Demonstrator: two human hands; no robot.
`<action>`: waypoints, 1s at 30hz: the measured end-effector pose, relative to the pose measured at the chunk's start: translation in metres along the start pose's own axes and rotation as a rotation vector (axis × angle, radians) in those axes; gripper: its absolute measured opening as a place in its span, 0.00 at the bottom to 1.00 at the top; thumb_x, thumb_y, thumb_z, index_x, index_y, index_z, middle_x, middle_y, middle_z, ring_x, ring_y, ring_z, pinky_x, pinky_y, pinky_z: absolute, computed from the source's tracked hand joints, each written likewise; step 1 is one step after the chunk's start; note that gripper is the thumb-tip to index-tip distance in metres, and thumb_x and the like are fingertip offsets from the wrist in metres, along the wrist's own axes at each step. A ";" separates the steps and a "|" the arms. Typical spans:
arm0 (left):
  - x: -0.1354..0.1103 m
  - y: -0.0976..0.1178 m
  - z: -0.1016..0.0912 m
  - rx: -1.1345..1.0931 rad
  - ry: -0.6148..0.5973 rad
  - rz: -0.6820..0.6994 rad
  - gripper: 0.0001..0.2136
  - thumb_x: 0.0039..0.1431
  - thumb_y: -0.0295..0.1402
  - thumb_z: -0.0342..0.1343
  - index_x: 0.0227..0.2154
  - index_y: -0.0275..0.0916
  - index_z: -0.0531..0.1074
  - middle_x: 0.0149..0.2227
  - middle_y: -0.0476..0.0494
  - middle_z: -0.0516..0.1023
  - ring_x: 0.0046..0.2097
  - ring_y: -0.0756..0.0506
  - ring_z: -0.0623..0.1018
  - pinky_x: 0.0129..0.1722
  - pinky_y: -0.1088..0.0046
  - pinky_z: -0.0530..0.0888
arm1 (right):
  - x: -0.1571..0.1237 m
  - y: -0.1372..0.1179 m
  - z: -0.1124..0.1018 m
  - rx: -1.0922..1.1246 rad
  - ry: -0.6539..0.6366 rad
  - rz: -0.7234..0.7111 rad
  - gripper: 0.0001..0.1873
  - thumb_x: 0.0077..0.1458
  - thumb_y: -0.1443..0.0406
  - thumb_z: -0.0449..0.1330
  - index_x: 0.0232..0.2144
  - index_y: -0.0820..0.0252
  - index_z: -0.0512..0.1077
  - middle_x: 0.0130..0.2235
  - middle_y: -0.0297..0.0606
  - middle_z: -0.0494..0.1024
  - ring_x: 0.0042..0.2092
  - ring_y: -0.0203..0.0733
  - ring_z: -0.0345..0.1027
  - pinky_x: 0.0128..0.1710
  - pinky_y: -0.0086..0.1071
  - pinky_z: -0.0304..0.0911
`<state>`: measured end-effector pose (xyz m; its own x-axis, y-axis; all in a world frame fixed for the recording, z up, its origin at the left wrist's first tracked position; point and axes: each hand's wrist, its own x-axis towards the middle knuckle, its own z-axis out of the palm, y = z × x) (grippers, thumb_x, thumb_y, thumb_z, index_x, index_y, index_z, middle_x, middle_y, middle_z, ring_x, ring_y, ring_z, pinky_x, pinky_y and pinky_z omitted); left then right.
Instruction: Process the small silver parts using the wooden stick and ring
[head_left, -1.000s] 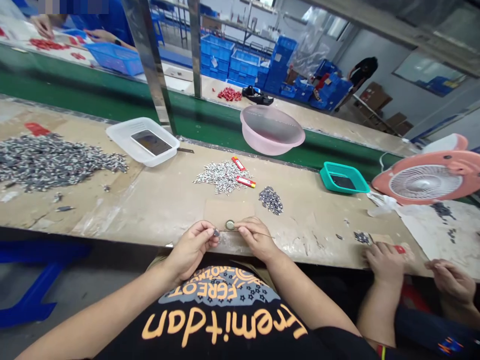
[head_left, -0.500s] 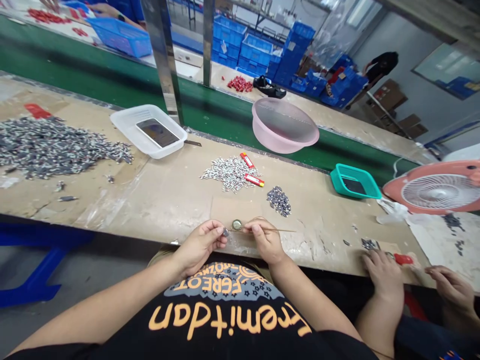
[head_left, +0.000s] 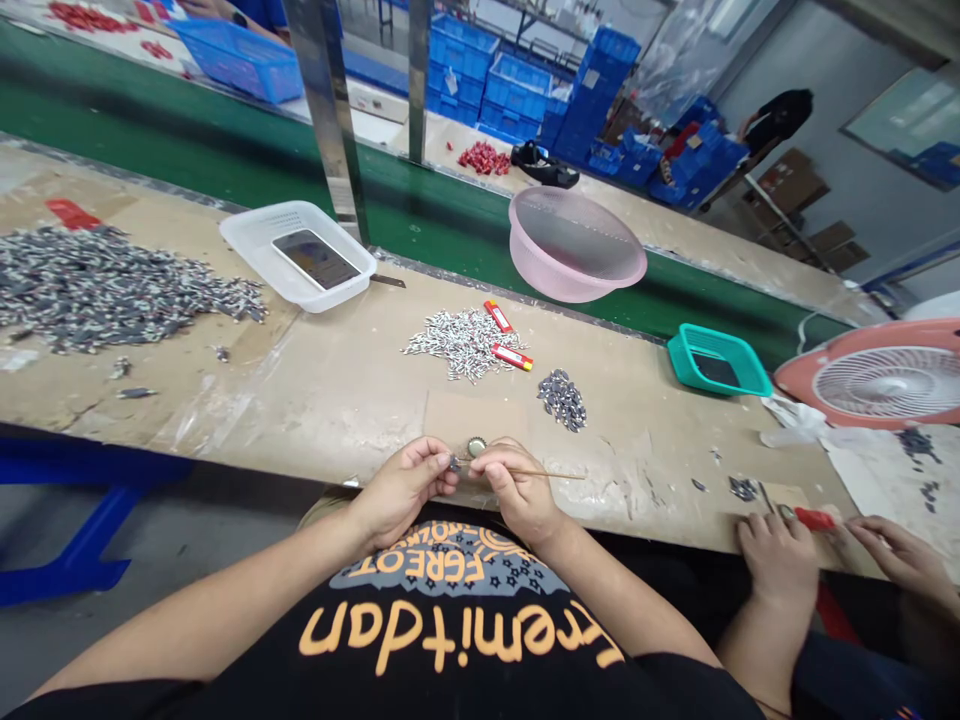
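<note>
My left hand (head_left: 401, 487) pinches a small grey metal part (head_left: 454, 463) at the near edge of the workbench. My right hand (head_left: 517, 490) is closed on a thin wooden stick (head_left: 551, 474) whose tip points at that part. Just beyond the fingers a bottle cap (head_left: 477, 446) lies on a cardboard patch. Farther back lie a pile of silvery small parts (head_left: 457, 342), two red lighters (head_left: 504, 335) and a small dark pile of parts (head_left: 562, 398).
A big grey heap of parts (head_left: 105, 287) lies at left, with a white tray holding a phone (head_left: 298, 257), a pink basin (head_left: 574, 245), a teal basket (head_left: 716, 362) and a pink fan (head_left: 877, 372). Another person's hands (head_left: 780, 555) work at right.
My hands have come closer together, bringing the stick's tip up to the part in my left fingers. The view has shifted slightly.
</note>
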<state>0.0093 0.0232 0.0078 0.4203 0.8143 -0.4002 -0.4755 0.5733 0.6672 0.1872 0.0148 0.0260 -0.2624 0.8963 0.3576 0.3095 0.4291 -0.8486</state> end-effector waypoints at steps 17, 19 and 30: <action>0.000 -0.001 -0.001 0.012 0.008 0.008 0.08 0.53 0.33 0.60 0.29 0.36 0.67 0.26 0.50 0.72 0.30 0.52 0.73 0.34 0.76 0.70 | -0.005 -0.002 -0.004 -0.080 -0.030 -0.027 0.11 0.61 0.64 0.49 0.34 0.54 0.72 0.30 0.36 0.77 0.35 0.40 0.69 0.42 0.38 0.64; 0.000 -0.001 -0.001 0.011 0.009 0.004 0.09 0.52 0.33 0.61 0.29 0.36 0.67 0.26 0.50 0.72 0.30 0.52 0.74 0.34 0.76 0.70 | -0.005 -0.002 -0.005 -0.077 -0.033 -0.034 0.11 0.61 0.64 0.49 0.34 0.54 0.72 0.30 0.36 0.77 0.35 0.40 0.69 0.42 0.38 0.64; 0.002 -0.001 -0.002 0.012 -0.019 -0.002 0.09 0.52 0.34 0.61 0.29 0.36 0.67 0.25 0.49 0.73 0.29 0.52 0.73 0.34 0.75 0.70 | -0.002 -0.003 -0.002 -0.065 -0.043 -0.081 0.10 0.61 0.65 0.50 0.35 0.54 0.72 0.31 0.35 0.77 0.35 0.38 0.70 0.43 0.38 0.64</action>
<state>0.0090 0.0244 0.0054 0.4355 0.8114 -0.3899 -0.4652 0.5736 0.6742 0.1883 0.0123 0.0283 -0.3276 0.8535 0.4052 0.3440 0.5072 -0.7902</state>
